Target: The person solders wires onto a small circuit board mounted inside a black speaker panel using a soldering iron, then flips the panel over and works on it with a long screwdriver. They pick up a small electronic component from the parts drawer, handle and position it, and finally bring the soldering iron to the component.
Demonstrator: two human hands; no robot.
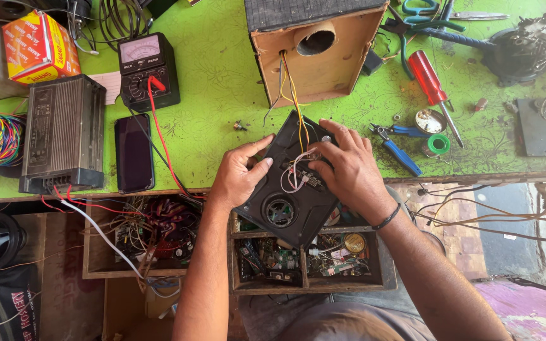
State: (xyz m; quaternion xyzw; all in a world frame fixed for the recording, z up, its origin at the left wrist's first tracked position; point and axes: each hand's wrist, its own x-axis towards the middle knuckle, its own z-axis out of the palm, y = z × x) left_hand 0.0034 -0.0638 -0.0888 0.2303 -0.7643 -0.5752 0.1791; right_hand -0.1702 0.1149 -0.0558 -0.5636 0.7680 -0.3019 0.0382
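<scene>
A black plastic speaker panel [284, 211] with a small round speaker and a little circuit board lies tilted over the bench's front edge. My left hand [238, 176] grips its left edge, thumb on top. Fingers of my right hand [344, 165] press on the white wires and the small board at the panel's middle. Yellow, orange and grey wires [292, 95] run from the panel up into a hole in a wooden speaker box [336, 63] standing behind it.
On the green bench [222, 82]: an analogue multimeter [148, 71] with red and black leads, a dark phone [134, 153], a black finned metal unit [64, 132], a red screwdriver [434, 88], blue pliers [399, 148], green tape [438, 144]. Open drawers of parts [304, 262] sit below.
</scene>
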